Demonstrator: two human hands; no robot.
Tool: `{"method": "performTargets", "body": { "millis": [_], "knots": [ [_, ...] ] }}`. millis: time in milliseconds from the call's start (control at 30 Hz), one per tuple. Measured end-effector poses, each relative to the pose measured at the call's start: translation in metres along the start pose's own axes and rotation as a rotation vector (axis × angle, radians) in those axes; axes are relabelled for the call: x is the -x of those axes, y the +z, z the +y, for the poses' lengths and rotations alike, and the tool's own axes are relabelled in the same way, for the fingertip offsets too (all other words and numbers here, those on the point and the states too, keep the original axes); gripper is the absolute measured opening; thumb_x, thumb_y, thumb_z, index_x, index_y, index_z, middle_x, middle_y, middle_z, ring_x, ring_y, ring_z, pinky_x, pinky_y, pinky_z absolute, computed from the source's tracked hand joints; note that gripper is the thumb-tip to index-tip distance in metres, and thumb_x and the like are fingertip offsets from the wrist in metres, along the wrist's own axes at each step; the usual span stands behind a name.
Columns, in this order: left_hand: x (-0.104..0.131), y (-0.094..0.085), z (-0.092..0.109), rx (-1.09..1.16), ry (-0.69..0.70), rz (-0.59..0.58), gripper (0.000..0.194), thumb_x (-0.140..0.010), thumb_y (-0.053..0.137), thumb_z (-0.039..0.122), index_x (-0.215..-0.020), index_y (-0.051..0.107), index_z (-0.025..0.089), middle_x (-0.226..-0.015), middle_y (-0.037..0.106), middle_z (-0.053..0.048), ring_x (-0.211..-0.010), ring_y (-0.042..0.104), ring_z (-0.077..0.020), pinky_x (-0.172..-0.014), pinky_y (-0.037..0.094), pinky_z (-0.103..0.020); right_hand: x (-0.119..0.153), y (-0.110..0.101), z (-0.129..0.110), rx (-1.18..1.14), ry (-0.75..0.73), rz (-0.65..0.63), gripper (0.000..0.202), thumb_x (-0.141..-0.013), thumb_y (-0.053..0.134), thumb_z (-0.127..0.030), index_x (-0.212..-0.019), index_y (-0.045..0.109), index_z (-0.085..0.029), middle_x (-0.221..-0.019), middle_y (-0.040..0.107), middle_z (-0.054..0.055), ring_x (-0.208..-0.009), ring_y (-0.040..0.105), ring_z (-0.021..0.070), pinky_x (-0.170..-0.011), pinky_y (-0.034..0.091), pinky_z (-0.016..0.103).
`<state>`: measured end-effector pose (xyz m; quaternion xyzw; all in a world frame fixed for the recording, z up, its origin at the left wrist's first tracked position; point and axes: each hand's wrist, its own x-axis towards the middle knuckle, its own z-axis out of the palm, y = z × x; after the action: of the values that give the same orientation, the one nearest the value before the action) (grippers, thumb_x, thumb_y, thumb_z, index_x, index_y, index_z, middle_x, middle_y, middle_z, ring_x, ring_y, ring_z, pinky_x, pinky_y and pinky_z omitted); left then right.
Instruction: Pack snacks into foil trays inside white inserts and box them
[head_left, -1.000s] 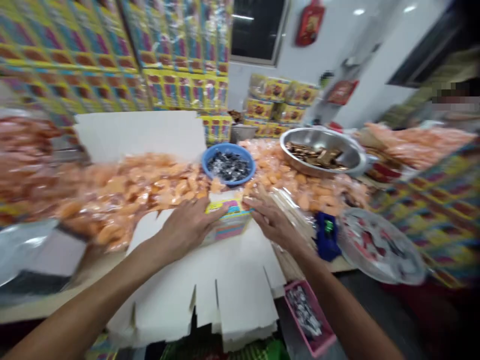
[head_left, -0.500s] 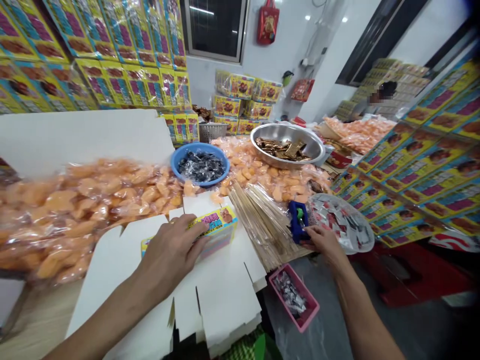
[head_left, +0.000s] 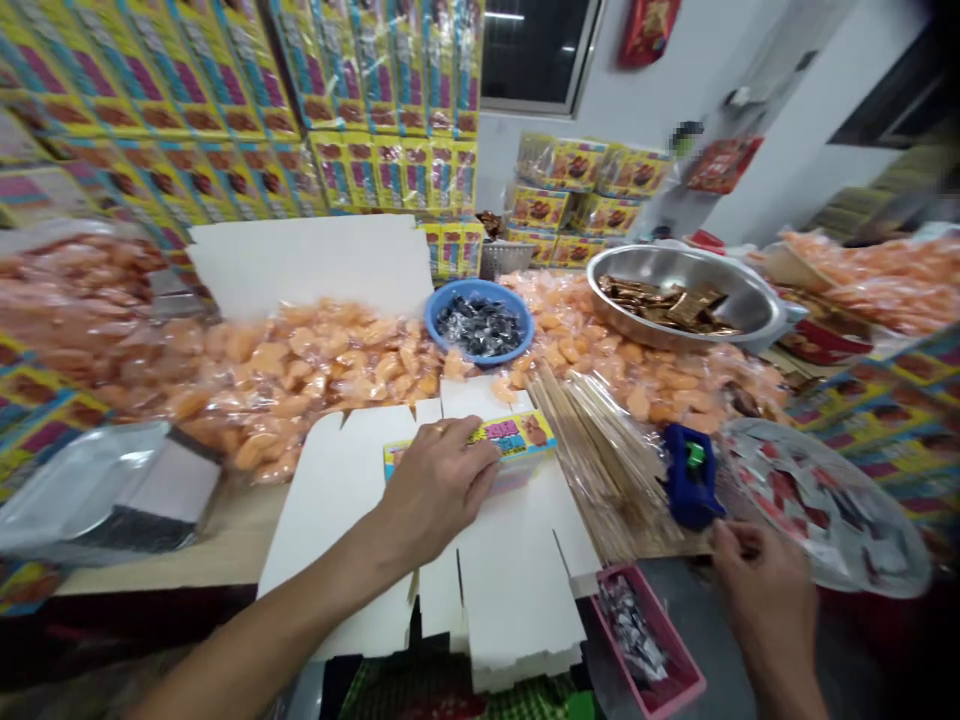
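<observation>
Sprawling across the table, flattened white cardboard sheets (head_left: 360, 480) carry a small colourful printed box (head_left: 517, 440), which the left hand (head_left: 439, 480) pins from above with fingers spread flat, pressing rather than clasping. That box looks light, thin-walled and easily crushed, so I judge it best taken by its long side edges. Near the blue tape dispenser (head_left: 690, 485), the right hand (head_left: 761, 590) curls loosely with nothing visibly held; its fingertips are blurred, and the box's left end is hidden.
</observation>
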<state>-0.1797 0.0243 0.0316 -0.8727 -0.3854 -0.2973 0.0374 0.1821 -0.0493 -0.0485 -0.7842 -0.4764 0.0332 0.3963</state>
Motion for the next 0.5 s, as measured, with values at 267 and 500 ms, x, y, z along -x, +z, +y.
{"method": "performTargets", "body": {
  "millis": [267, 500],
  "knots": [
    [0.006, 0.001, 0.008, 0.025, -0.019, -0.006, 0.022, -0.102, 0.050, 0.025, -0.094, 0.069, 0.018, -0.119, 0.068, -0.012, -0.105, 0.065, -0.0279, -0.088, 0.056, -0.049, 0.046, 0.041, -0.178, -0.836, -0.019, -0.571, 0.046, -0.089, 0.068, -0.045, -0.129, 0.065, -0.021, -0.060, 0.063, -0.004, -0.051, 0.055, 0.0131, -0.052, 0.049, 0.028],
    [0.004, -0.008, 0.015, -0.029, -0.042, -0.104, 0.023, -0.102, 0.047, 0.023, -0.113, 0.067, 0.019, -0.120, 0.064, -0.014, -0.106, 0.061, -0.0299, -0.088, 0.054, -0.049, 0.042, 0.067, -0.184, -0.860, 0.129, -0.620, 0.085, -0.082, 0.074, -0.053, -0.152, 0.042, -0.016, -0.057, 0.064, -0.004, -0.041, 0.054, 0.0140, -0.040, 0.041, 0.024]
  ]
}}
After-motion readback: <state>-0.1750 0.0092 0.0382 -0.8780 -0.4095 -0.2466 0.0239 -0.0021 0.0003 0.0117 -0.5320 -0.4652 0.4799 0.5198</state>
